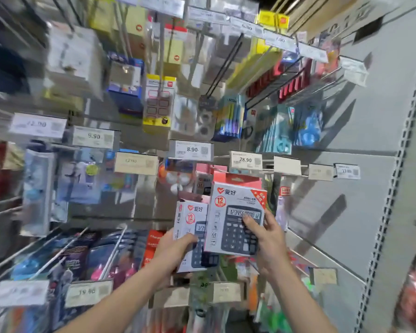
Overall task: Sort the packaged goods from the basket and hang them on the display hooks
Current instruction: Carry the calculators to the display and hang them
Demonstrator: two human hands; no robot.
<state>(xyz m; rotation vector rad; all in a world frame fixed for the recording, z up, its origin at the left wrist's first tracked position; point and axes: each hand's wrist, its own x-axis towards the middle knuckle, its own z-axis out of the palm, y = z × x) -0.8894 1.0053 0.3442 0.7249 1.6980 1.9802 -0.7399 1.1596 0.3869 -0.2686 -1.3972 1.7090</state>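
Head view, heavy motion blur toward the edges. Both hands are raised in the lower centre of the frame, each gripping one boxed calculator. The left hand (pixel 175 251) clasps the left calculator box (pixel 190 221) near its lower half, thumb laid across the printed front and the other fingers wrapped behind it. The right hand (pixel 267 241) grasps the right calculator box (pixel 235 212) by its right edge, thumb pressed on the printed keypad and fingers behind. The right box sits higher and nearer the camera, and it overlaps the right side of the left box. Both boxes are roughly upright, tilted slightly. Directly above the right box is a pink-topped package (pixel 235 177), and above that a price tag reading 28.90 (pixel 245 160). A tag reading 8.90 (pixel 191 149) is just left of it, at centre frame. Whether either box is on a hook cannot be told. Metal pegs (pixel 113 251) run out at lower left over blurred packets. A bare grey back panel (pixel 370 140) fills the right side.
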